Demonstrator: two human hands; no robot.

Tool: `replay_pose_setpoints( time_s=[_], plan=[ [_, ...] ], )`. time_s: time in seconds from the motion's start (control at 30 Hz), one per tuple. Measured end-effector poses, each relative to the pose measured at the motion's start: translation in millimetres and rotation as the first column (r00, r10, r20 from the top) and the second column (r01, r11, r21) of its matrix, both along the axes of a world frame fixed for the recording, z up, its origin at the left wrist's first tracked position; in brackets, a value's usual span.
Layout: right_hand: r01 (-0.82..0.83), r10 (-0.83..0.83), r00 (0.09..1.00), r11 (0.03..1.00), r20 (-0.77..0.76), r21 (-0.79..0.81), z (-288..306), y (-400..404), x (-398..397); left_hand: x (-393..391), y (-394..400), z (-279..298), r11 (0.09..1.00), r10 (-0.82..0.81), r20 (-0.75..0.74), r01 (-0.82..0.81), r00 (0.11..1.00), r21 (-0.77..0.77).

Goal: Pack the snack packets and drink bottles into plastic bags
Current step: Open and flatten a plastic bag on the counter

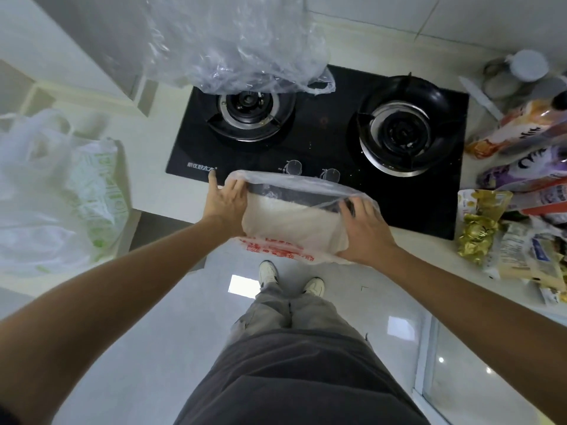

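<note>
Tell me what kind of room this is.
Most likely a home kitchen: a black two-burner gas stove is set into a pale counter, with tiled wall behind it and snack packets piled at the right.

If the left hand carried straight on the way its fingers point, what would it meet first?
Probably the black gas stove: the left hand, gripping the plastic bag, points at its front edge, though depth is unclear.

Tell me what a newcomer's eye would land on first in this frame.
Both hands, left hand and right hand, stretch open a white plastic bag at the front edge of a black gas stove. A clear bag hangs over the left burner; snack packets are piled at right.
</note>
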State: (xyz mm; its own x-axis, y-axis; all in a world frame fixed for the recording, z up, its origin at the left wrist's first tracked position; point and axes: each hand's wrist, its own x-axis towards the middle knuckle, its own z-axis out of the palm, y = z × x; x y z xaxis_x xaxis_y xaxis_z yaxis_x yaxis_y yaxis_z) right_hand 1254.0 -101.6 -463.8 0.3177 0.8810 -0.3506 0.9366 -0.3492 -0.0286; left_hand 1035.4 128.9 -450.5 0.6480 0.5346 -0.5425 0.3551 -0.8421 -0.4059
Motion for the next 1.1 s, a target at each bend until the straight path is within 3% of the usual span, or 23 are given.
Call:
replay_pose_setpoints(
  time_s=[0.2, 0.5, 0.7, 0.8, 0.9, 1.0, 1.1],
  plan=[
    [-0.133, 0.133, 0.991, 0.991, -0.009, 0.007, -3.3, 18.4, -34.1, -38.6, 12.8, 13.6, 0.988, 0.156, -0.080, -0.156, 0.985, 0.001],
    [-0.227, 0.225, 0.973, 0.973, -0.052, -0.035, 13.7, 94.9, -90.3, -94.1, 84.3, 31.6, 0.987, 0.163, 0.027, -0.163, 0.986, -0.011],
    [-0.216, 0.204, 0.966, 0.974, -0.159, -0.065, 12.5, 172.1, -100.3, -116.0, 157.6, 28.5, 0.993, 0.115, 0.046, -0.116, 0.992, 0.003],
    [-0.176, 0.188, 0.969, 0.981, -0.161, 0.084, 7.4, 190.8, -97.5, -125.9, 189.4, 26.4, 0.999, 0.036, -0.013, -0.036, 0.999, 0.039],
    [-0.185, 0.188, 0.982, 0.932, 0.020, 0.310, 7.6, 206.0, -107.5, -129.1, 198.4, 26.3, 0.984, -0.176, 0.041, 0.174, 0.984, 0.049],
    [-0.244, 0.191, 0.969, 0.854, 0.159, 0.459, 10.8, 218.2, -128.1, -134.6, 204.4, 25.7, 0.916, -0.398, 0.275, 0.395, 0.875, 0.069],
    [-0.184, 0.136, 0.982, 0.835, 0.129, 0.518, 4.7, 219.8, -139.4, -144.1, 223.4, 14.3, 0.832, -0.502, 0.508, 0.551, 0.700, 0.063]
  ],
)
